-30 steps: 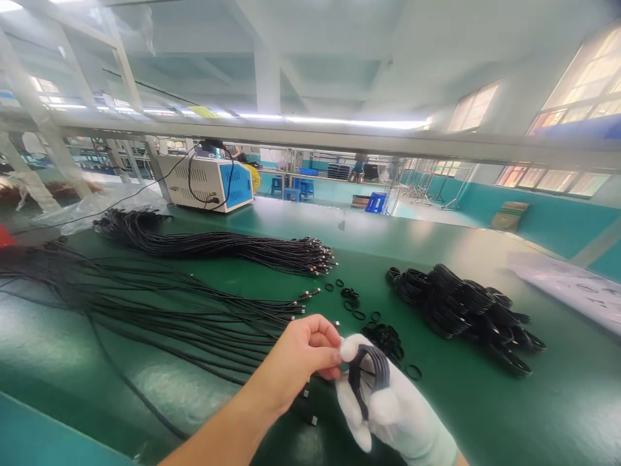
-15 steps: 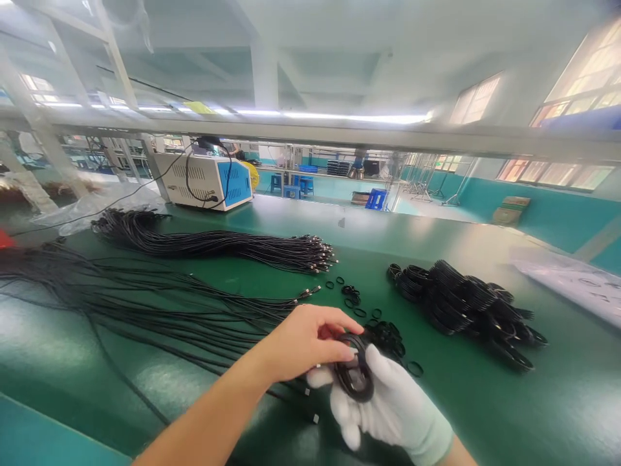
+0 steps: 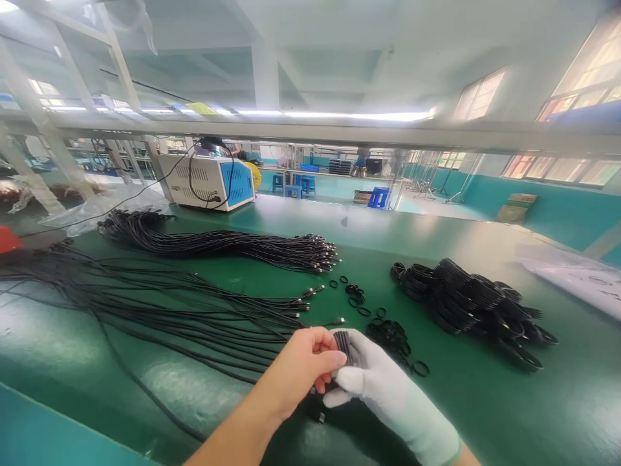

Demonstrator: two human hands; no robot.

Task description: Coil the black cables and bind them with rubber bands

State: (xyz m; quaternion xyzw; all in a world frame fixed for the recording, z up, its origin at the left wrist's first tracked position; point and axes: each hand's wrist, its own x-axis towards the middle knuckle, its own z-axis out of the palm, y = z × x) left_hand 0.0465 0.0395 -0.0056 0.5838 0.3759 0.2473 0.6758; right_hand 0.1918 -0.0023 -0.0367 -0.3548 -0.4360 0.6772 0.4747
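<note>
A coiled black cable (image 3: 342, 344) is held between my two hands at the front of the bench, its windings seen edge-on. My bare left hand (image 3: 306, 362) pinches it from the left. On the other side my right hand (image 3: 373, 369), in a white glove, has its fingers wrapped round the coil. The gloved fingers hide most of it. Loose black cables (image 3: 213, 318) with metal plug ends lie left of and beneath my hands. Just beyond my right hand is a heap of small black bands (image 3: 388, 333), with a few single ones scattered near it.
A thick bundle of straight black cables (image 3: 228, 247) lies farther back on the green bench (image 3: 369, 239). To the right is a pile of coiled cables (image 3: 460, 294), near a clear plastic sheet (image 3: 572, 272). A white and blue machine (image 3: 208, 181) stands at the back, under a shelf rail.
The coil has turned from facing me as an open ring to standing edge-on. My gloved right fingers have closed further round it, and my left hand has shifted slightly.
</note>
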